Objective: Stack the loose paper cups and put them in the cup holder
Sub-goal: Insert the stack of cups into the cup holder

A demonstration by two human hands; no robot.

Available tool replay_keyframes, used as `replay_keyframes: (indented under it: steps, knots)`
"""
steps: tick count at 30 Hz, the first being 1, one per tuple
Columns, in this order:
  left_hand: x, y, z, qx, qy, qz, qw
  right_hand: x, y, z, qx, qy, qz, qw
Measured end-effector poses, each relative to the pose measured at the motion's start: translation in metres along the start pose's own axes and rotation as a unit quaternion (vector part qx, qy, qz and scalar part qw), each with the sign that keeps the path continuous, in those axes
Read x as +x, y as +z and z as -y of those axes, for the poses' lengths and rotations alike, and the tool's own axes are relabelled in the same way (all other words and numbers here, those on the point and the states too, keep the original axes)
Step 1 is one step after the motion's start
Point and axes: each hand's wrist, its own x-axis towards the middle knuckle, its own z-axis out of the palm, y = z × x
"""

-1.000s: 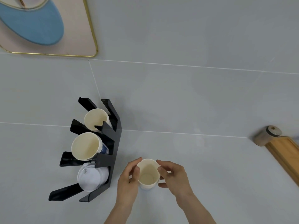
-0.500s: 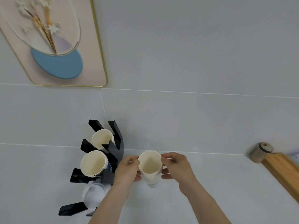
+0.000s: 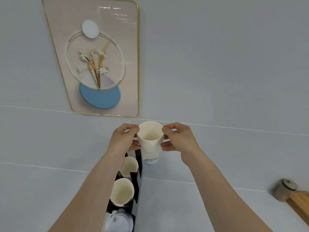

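- Two hands, left hand (image 3: 124,138) and right hand (image 3: 178,139), each grip grasping the nested cream paper cup stack (image 3: 151,142).
- Risk: a tilted stack could snag on the black slotted cup holder (image 3: 138,166).

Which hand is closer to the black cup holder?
Left. The left hand grips the cup stack directly above the black cup holder, its forearm crossing in front of it. The right hand holds the stack's other side, farther right.
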Motion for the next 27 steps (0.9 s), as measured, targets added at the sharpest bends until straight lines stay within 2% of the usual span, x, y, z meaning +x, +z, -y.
replay_keyframes:
  steps: [5, 11, 21, 27]
  knots:
    - [0.020, -0.045, -0.005, -0.003, 0.003, -0.022, 1.000, 0.005, 0.051, 0.010, -0.002, 0.005, 0.013, 1.000]
    - [0.045, -0.081, 0.018, 0.010, -0.024, -0.023, 0.999, 0.017, 0.095, -0.012, -0.031, 0.034, 0.007, 0.999]
    - [0.080, -0.090, 0.089, 0.063, -0.072, 0.015, 0.995, 0.034, 0.116, -0.073, -0.119, 0.086, -0.051, 0.988]
    - [0.091, -0.090, 0.126, 0.113, -0.105, 0.007, 0.988, 0.040, 0.125, -0.111, -0.168, 0.118, -0.073, 0.976]
